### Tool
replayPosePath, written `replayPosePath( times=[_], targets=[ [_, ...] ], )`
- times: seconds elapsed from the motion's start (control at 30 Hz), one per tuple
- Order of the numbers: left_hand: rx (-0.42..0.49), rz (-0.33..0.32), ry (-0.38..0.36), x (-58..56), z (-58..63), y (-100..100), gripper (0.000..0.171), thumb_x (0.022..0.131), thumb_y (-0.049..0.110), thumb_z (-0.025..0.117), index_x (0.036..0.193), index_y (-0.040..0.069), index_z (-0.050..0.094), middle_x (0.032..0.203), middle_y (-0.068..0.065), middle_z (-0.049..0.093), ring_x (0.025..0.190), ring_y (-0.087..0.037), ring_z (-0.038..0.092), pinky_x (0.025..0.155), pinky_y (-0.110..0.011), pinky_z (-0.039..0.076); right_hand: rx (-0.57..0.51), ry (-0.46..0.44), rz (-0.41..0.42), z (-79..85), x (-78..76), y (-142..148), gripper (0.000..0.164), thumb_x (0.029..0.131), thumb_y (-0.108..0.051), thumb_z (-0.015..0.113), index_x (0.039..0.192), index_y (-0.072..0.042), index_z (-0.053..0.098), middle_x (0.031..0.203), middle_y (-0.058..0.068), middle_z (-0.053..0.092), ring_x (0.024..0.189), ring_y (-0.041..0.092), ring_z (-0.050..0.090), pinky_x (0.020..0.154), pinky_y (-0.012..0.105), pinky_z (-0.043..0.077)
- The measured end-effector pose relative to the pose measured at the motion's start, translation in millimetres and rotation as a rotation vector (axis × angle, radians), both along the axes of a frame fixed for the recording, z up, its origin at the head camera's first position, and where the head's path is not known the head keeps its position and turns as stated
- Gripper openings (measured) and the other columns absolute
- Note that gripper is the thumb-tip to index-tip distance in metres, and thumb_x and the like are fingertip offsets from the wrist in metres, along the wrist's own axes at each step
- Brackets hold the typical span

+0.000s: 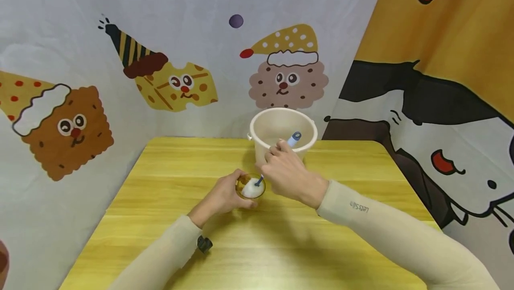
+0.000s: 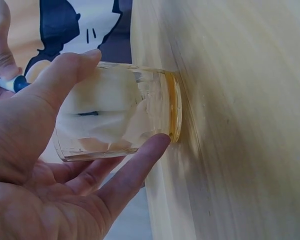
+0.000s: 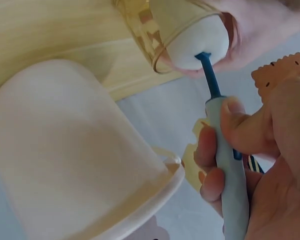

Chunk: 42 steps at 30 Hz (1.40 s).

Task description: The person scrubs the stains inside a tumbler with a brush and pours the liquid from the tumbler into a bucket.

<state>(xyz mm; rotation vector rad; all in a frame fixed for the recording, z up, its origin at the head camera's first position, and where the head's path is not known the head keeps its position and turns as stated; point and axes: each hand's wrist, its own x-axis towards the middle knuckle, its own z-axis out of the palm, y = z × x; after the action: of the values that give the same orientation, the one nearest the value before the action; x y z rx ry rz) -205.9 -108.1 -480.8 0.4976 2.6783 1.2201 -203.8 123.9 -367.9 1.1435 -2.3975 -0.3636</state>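
My left hand (image 1: 223, 195) holds an amber-tinted glass cup (image 2: 155, 102) on the wooden table, thumb on one side and fingers on the other. Inside the cup is the white sponge head (image 2: 107, 87) of a cup brush. Its blue neck (image 3: 210, 77) comes out of the cup's mouth. My right hand (image 1: 288, 173) grips the brush's pale blue handle (image 3: 231, 172), with the thumb lying along it. The handle's looped end (image 1: 296, 136) sticks out above that hand. The lower part of the sponge shows only through the glass.
Behind my right hand, a cream bucket (image 1: 263, 148) stands at the table's far edge. The yellow wood-grain table (image 1: 176, 160) meets a cartoon-printed cloth (image 1: 180, 26) at the back. A small black device (image 1: 204, 244) sits at my left wrist.
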Motion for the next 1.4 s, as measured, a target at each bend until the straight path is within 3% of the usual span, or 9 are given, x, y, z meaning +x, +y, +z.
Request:
replayPosePath(
  times=[0.33,0.67,0.8,1.1,1.4],
  targets=[
    [-0.01,0.02,0.012,1.1,-0.9,0.3,0.087,0.078,0.035,0.112,0.149,0.01,0.067,0.132,-0.005,0.077,0.104,-0.017,0.072,0.09,-0.037,0.063,-0.059,0.063,-0.064,-13.6,11.5,-0.9,0.031,0.075,-0.005,0.091,0.096,-0.022,0.078,0.079,0.006,0.069,0.079,0.029,0.062,0.089,0.046,0.045],
    [-0.007,0.022,-0.006,1.3,2.3,2.4,0.087,0.08,0.035,0.111,0.15,0.009,0.066,0.131,-0.009,0.08,0.107,-0.019,0.076,0.094,-0.041,0.067,-0.065,0.09,-0.111,-20.2,20.7,-5.7,0.042,0.073,-0.016,0.102,0.107,-0.02,0.078,0.095,0.01,0.078,0.095,0.03,0.068,0.098,0.048,0.047],
    [-0.006,0.008,0.003,1.3,1.7,1.3,0.085,0.08,0.034,0.111,0.148,0.008,0.066,0.13,-0.009,0.08,0.107,-0.019,0.077,0.093,-0.041,0.068,-0.044,0.123,-0.12,-21.1,23.1,-9.1,0.043,0.076,-0.018,0.102,0.111,-0.02,0.078,0.098,0.011,0.08,0.098,0.03,0.068,0.1,0.047,0.048],
    [-0.008,0.0,-0.001,0.7,0.8,0.7,0.081,0.081,0.038,0.111,0.143,0.009,0.066,0.123,-0.006,0.08,0.099,-0.016,0.073,0.085,-0.036,0.064,-0.004,0.271,-0.055,-25.7,23.8,-13.4,0.021,0.093,-0.023,0.096,0.108,-0.022,0.082,0.1,0.009,0.082,0.103,0.029,0.071,0.102,0.042,0.05],
    [-0.018,-0.003,-0.003,0.4,0.9,-1.1,0.083,0.081,0.037,0.11,0.145,0.007,0.065,0.125,-0.007,0.079,0.102,-0.016,0.073,0.086,-0.036,0.064,0.005,0.311,-0.041,-25.4,24.1,-15.6,0.022,0.091,-0.026,0.099,0.106,-0.022,0.084,0.099,0.006,0.082,0.102,0.027,0.069,0.102,0.041,0.045]
  ],
)
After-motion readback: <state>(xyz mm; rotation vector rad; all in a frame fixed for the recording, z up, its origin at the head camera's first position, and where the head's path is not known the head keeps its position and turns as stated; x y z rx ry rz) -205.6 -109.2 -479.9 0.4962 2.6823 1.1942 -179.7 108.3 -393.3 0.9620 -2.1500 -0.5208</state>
